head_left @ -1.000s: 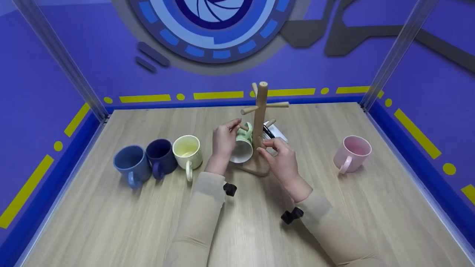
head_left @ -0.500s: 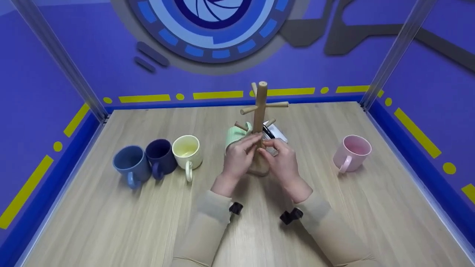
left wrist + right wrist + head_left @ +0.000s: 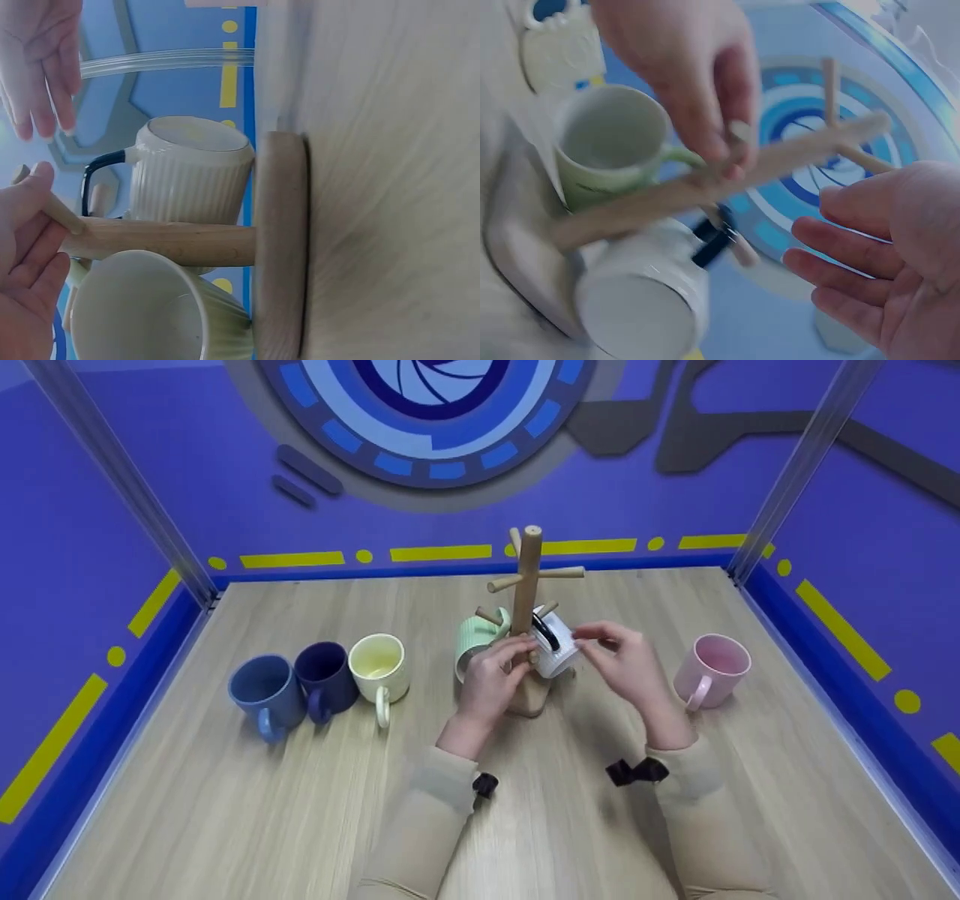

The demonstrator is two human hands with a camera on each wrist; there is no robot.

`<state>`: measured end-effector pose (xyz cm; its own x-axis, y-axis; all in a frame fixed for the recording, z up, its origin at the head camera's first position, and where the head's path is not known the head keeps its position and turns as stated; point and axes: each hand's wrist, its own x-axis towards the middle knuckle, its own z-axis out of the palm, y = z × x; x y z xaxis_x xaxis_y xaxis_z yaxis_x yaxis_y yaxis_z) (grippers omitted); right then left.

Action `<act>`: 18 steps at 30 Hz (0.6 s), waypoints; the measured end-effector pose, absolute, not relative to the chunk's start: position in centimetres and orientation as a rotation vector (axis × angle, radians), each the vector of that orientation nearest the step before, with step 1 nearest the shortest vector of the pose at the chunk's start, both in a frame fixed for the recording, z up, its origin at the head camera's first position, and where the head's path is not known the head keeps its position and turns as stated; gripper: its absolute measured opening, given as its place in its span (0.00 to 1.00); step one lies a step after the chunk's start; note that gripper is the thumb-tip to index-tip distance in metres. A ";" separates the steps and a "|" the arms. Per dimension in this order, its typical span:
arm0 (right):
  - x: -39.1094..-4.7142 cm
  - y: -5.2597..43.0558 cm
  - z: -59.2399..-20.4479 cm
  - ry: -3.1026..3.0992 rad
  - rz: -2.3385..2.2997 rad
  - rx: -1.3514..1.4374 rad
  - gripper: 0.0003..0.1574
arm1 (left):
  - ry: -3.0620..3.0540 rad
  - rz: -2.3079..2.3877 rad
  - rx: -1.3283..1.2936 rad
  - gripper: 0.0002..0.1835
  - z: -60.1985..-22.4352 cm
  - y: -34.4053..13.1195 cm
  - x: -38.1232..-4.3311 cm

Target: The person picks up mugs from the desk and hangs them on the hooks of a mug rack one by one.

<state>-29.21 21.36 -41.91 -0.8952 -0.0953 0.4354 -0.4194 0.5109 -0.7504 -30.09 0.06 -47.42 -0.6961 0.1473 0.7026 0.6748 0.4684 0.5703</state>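
Note:
A wooden mug tree (image 3: pixel 527 585) stands mid-table, bearing a green mug (image 3: pixel 472 639) on its left and a white mug with a black handle (image 3: pixel 564 652) on its right. My left hand (image 3: pixel 487 679) pinches a low front peg of the tree between thumb and fingers, and the left wrist view shows this peg (image 3: pixel 61 214) in its grip. To the right of the white mug is my right hand (image 3: pixel 628 667); it holds nothing, and in the right wrist view its fingers (image 3: pixel 847 247) are loosely extended, apart from the mug.
On the left a blue mug (image 3: pixel 266 694), a dark navy mug (image 3: pixel 328 679) and a pale yellow mug (image 3: pixel 379 667) stand in a row. A pink mug (image 3: pixel 712 671) stands alone on the right. Blue panels (image 3: pixel 420 525) enclose the table.
My left hand came from the green mug's side to the front peg. My right hand let go of that peg and moved right, uncovering the white mug.

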 end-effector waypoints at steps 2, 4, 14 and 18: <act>-29.4 22.9 -41.4 -2.395 1.383 0.371 0.11 | -2.115 -1.216 -0.693 0.16 -47.6 0.1 -30.2; -29.4 24.7 -41.0 -2.372 1.429 0.316 0.12 | -2.093 -1.225 -0.705 0.16 -47.9 0.1 -30.3; -29.0 34.5 -38.9 -2.830 1.197 0.123 0.32 | -2.079 -1.217 -0.688 0.17 -48.2 0.2 -30.3; -29.2 37.4 -39.0 -3.046 1.035 0.170 0.41 | -2.076 -1.218 -0.692 0.17 -48.1 0.2 -30.3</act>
